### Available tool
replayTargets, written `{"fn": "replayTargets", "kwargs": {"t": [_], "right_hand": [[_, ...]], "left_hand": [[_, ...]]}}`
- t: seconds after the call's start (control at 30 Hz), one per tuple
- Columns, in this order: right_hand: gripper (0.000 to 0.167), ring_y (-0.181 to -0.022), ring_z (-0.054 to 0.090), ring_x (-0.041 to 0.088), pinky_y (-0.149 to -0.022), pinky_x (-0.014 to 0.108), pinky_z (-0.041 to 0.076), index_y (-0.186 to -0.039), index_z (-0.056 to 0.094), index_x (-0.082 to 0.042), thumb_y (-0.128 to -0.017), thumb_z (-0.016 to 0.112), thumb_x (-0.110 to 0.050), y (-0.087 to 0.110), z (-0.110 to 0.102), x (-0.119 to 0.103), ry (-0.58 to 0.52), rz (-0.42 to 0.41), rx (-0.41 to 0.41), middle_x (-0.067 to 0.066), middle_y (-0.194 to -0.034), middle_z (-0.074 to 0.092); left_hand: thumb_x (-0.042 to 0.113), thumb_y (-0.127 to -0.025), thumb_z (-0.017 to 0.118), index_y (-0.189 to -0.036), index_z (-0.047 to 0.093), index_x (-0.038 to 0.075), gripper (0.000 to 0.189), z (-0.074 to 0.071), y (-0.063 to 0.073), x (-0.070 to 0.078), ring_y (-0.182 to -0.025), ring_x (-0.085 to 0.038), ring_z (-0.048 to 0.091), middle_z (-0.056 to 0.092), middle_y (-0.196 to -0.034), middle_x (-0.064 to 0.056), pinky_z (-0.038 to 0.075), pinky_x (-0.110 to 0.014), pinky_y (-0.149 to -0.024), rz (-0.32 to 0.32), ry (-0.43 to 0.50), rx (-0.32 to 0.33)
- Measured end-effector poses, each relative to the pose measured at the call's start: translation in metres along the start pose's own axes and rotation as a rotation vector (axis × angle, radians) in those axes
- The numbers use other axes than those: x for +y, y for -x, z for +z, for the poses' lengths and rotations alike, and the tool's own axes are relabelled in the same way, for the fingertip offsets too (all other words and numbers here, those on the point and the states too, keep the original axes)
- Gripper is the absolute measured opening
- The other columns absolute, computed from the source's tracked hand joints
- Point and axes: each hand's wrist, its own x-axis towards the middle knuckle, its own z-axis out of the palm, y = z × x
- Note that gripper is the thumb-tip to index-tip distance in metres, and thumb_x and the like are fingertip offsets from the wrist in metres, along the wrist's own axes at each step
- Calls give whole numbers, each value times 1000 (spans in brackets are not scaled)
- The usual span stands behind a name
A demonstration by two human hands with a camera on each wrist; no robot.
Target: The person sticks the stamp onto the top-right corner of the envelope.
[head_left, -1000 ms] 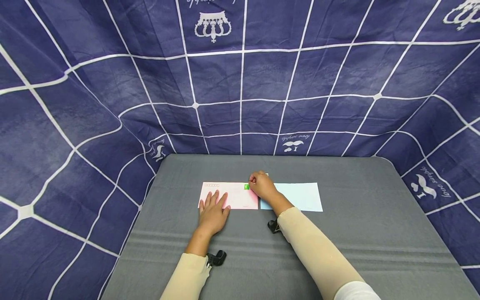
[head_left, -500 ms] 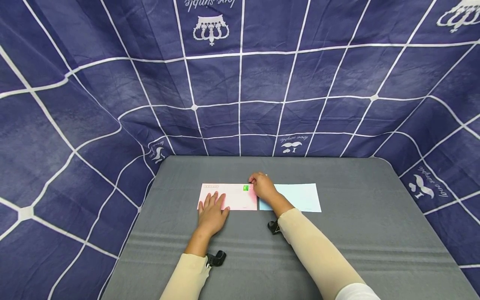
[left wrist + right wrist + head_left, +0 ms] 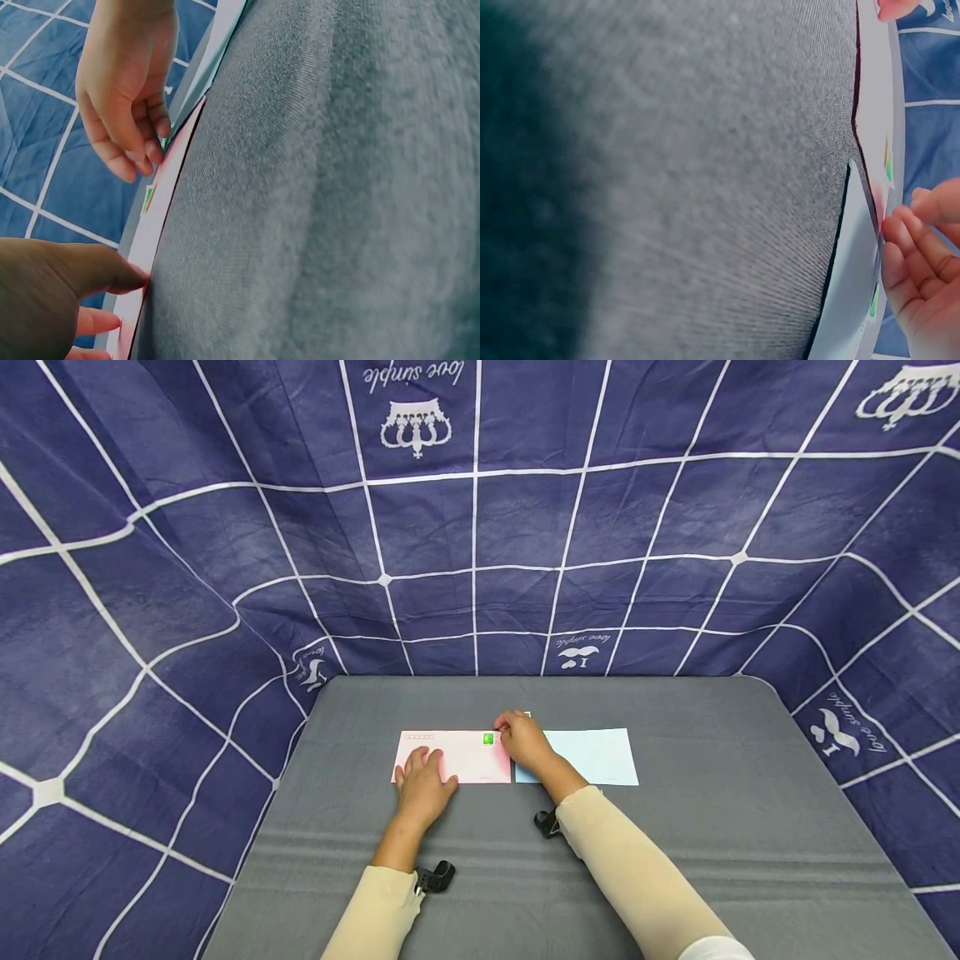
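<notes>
A pink envelope (image 3: 468, 760) lies flat on the grey table, with a small green stamp (image 3: 488, 738) near its far right corner. My left hand (image 3: 422, 789) rests on the envelope's left part, fingers spread. Beside it on the right lies a light blue envelope (image 3: 596, 756). My right hand (image 3: 527, 743) is over the facing ends of the two envelopes, just right of the stamp. Its fingers are loosely curled, and both wrist views show nothing held between them. It covers the blue envelope's far left corner, where another bit of green (image 3: 874, 302) shows in the right wrist view.
A small white edge (image 3: 528, 714) peeks out behind my right hand; what it belongs to is hidden. Blue cloth (image 3: 600, 527) with white grid lines hangs behind the table and at both sides. Black wrist mounts (image 3: 435, 877) sit on both forearms.
My right fingers have moved off the green stamp and slightly to its right, so the stamp shows fully. My left hand stays on the pink envelope. The head view has tilted slightly.
</notes>
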Motion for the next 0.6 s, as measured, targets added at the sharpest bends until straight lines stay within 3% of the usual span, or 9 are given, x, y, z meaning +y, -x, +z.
{"fn": "replayTargets", "kwargs": {"t": [0.1, 0.3, 0.6], "right_hand": [[20, -87, 63, 22, -81, 38, 53, -99, 70, -9, -90, 54, -1, 3, 0, -1, -9, 2, 12, 6, -95, 66], [19, -88, 63, 19, -81, 36, 53, -99, 71, -10, -91, 55, -4, 9, 0, -1, -84, 16, 61, 6, -96, 67], [18, -96, 63, 19, -87, 38, 52, -106, 70, -13, -94, 58, -11, 19, -8, -1, -187, 60, 83, 5, -107, 64]], "left_hand": [[26, -84, 76, -131, 61, 2, 55, 0, 0, 2, -139, -41, 42, 49, -140, -24, 19, -72, -116, -13, 3, 21], [21, -78, 80, -123, 67, -2, 52, 1, -1, 2, -132, -44, 44, 53, -133, -25, 30, -59, -111, 2, 38, 84], [18, -83, 75, -121, 70, 1, 42, 9, -1, -3, -129, -40, 48, 61, -127, -20, 35, -56, -104, 59, 196, 235]]}}
